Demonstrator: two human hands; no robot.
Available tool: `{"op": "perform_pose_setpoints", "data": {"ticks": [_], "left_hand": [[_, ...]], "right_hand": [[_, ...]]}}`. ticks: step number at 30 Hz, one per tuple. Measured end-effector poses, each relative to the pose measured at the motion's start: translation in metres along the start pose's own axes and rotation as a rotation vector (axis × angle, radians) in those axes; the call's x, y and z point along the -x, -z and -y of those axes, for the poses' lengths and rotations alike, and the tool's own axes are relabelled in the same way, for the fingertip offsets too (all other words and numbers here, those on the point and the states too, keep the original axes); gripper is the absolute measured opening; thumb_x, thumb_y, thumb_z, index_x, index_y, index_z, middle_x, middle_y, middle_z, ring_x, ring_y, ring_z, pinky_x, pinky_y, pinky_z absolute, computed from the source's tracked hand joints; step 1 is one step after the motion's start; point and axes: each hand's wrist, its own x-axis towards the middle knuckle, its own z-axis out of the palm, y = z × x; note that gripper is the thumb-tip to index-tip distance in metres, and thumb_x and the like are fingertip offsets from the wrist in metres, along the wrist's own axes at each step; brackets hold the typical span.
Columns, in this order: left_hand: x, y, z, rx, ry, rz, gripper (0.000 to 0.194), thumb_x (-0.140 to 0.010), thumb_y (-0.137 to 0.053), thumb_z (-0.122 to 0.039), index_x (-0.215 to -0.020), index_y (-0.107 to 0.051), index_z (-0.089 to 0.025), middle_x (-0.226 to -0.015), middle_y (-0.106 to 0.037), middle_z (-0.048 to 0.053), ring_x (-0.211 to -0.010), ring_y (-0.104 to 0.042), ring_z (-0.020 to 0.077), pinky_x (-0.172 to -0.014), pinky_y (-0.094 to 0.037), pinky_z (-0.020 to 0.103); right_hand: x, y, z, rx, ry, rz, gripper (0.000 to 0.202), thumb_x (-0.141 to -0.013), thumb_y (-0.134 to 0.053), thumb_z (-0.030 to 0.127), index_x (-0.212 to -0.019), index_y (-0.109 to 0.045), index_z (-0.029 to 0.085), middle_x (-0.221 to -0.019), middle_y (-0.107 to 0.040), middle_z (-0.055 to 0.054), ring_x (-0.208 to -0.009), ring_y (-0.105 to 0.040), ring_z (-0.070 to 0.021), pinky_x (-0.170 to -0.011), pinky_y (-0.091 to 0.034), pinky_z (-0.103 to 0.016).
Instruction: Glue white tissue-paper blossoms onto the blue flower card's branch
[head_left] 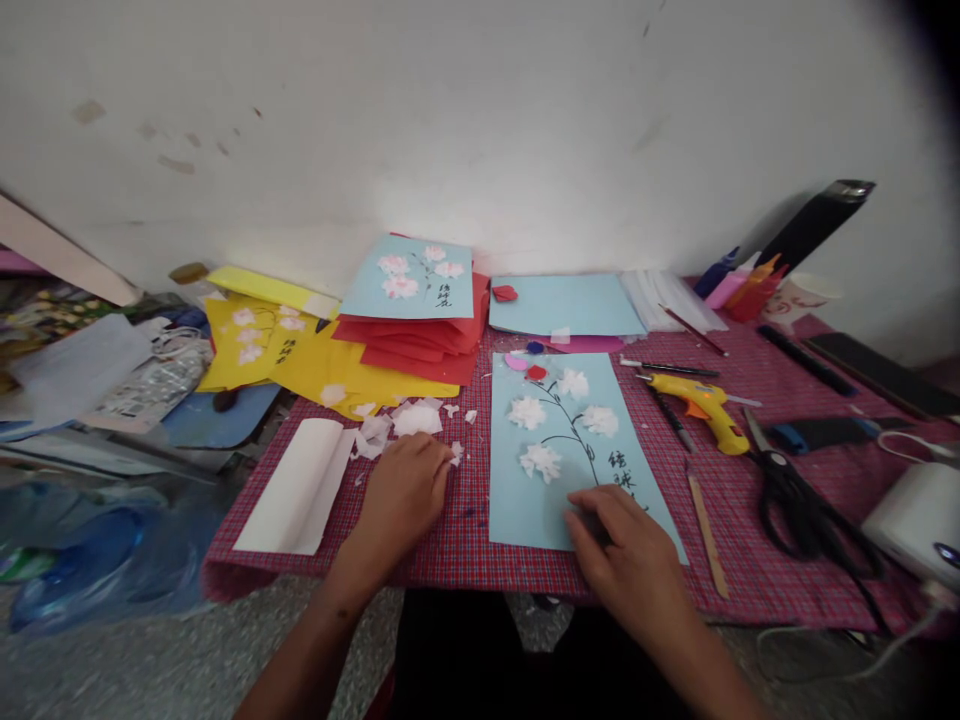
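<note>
Flimsy-looking rectangular pale-blue paper (525, 515), best lifted by corners, lies near the tabletop (459, 560) front edge, right hand (634, 555) half-open, left hand (401, 497) grip unclear.

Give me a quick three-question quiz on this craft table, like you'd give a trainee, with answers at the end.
1. Multiple choice: what is the right hand over?
A) the folded white paper
B) the light-blue paper sheet nearest the person
C) the red paper stack
2. True or false: the yellow plastic glue gun lies between that sheet and the black-handled metal scissors.
3. Count: how many crumpled white paper flowers are on that sheet?

Key: 1 B; 2 true; 3 four.
</note>
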Motion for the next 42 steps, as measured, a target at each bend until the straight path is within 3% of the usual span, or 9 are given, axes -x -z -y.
{"op": "perform_pose_setpoints", "data": {"ticks": [6, 9, 13, 17, 23, 31, 36, 39, 42], "left_hand": [[0.007, 0.01, -0.011, 0.316, 0.005, -0.08, 0.011, -0.096, -0.059, -0.018, -0.091, -0.069, -0.019, -0.092, -0.071, 0.003, -0.089, -0.066, 0.0197, -0.084, -0.053, 0.037], [0.014, 0.014, -0.027, 0.522, -0.076, -0.151, 0.008, -0.095, -0.062, -0.017, -0.094, -0.069, -0.021, -0.092, -0.072, 0.002, -0.088, -0.067, 0.0161, -0.081, -0.054, 0.031], [0.024, 0.013, -0.048, 0.558, -0.224, -0.236, 0.014, -0.096, -0.06, -0.012, -0.101, -0.069, -0.022, -0.097, -0.071, 0.003, -0.092, -0.067, 0.0153, -0.082, -0.055, 0.029], [0.028, 0.01, -0.059, 0.599, -0.347, -0.27, 0.02, -0.095, -0.06, -0.008, -0.107, -0.068, -0.022, -0.097, -0.07, 0.003, -0.09, -0.066, 0.0147, -0.082, -0.055, 0.029], [0.03, 0.006, -0.061, 0.733, -0.319, -0.219, 0.017, -0.094, -0.062, -0.01, -0.104, -0.07, -0.022, -0.095, -0.071, 0.004, -0.088, -0.067, 0.0145, -0.078, -0.057, 0.027], [0.036, 0.001, -0.052, 0.951, -0.061, -0.225, 0.012, -0.091, -0.066, -0.01, -0.091, -0.072, -0.021, -0.086, -0.071, 0.002, -0.082, -0.068, 0.0137, -0.075, -0.055, 0.025], [0.036, 0.0, -0.043, 1.02, 0.093, -0.229, 0.007, -0.092, -0.066, -0.016, -0.09, -0.072, -0.02, -0.086, -0.071, 0.002, -0.081, -0.068, 0.0143, -0.074, -0.056, 0.026], [0.038, 0.001, -0.041, 1.002, 0.123, -0.257, 0.007, -0.093, -0.066, -0.017, -0.089, -0.072, -0.019, -0.087, -0.072, 0.003, -0.082, -0.068, 0.0143, -0.075, -0.056, 0.025], [0.039, 0.004, -0.043, 0.928, 0.067, -0.305, 0.01, -0.092, -0.065, -0.013, -0.09, -0.072, -0.02, -0.089, -0.072, 0.002, -0.085, -0.069, 0.0142, -0.078, -0.056, 0.026]], "right_hand": [[-0.005, 0.006, 0.023, -0.327, -0.121, 0.024, 0.009, -0.096, -0.061, 0.03, -0.096, -0.067, 0.023, -0.088, -0.067, -0.004, -0.078, -0.064, -0.0189, -0.07, -0.052, -0.032], [-0.011, 0.005, 0.043, -0.651, -0.314, 0.144, 0.015, -0.094, -0.064, 0.036, -0.096, -0.07, 0.022, -0.084, -0.067, -0.003, -0.073, -0.062, -0.0169, -0.064, -0.05, -0.028], [-0.016, -0.001, 0.057, -1.144, -0.611, 0.348, 0.031, -0.088, -0.073, 0.046, -0.104, -0.071, 0.02, -0.083, -0.067, -0.001, -0.058, -0.052, -0.0096, -0.051, -0.041, -0.022], [-0.013, -0.001, 0.057, -1.385, -0.701, 0.452, 0.033, -0.082, -0.079, 0.043, -0.103, -0.073, 0.018, -0.08, -0.064, 0.0, -0.054, -0.048, -0.0065, -0.047, -0.035, -0.019], [-0.015, -0.001, 0.061, -1.277, -0.627, 0.453, 0.037, -0.08, -0.082, 0.04, -0.11, -0.07, 0.022, -0.079, -0.062, 0.003, -0.054, -0.05, -0.0063, -0.047, -0.036, -0.018], [-0.033, -0.01, 0.07, -1.04, -0.58, 0.433, 0.028, -0.084, -0.074, 0.046, -0.087, -0.066, 0.019, -0.061, -0.054, 0.006, -0.048, -0.046, -0.0079, -0.045, -0.037, -0.02], [-0.044, -0.024, 0.073, -0.696, -0.338, 0.329, 0.01, -0.09, -0.061, 0.026, -0.089, -0.069, 0.02, -0.077, -0.068, 0.0, -0.067, -0.059, -0.0133, -0.062, -0.047, -0.026], [-0.049, -0.028, 0.077, -0.574, -0.192, 0.335, 0.032, -0.085, -0.057, 0.013, -0.113, -0.069, 0.022, -0.102, -0.074, -0.004, -0.075, -0.062, -0.0143, -0.072, -0.05, -0.03], [-0.049, -0.023, 0.077, -0.718, -0.259, 0.384, 0.044, -0.083, -0.061, 0.014, -0.125, -0.064, 0.024, -0.112, -0.07, -0.005, -0.07, -0.059, -0.0119, -0.066, -0.05, -0.028]]}}
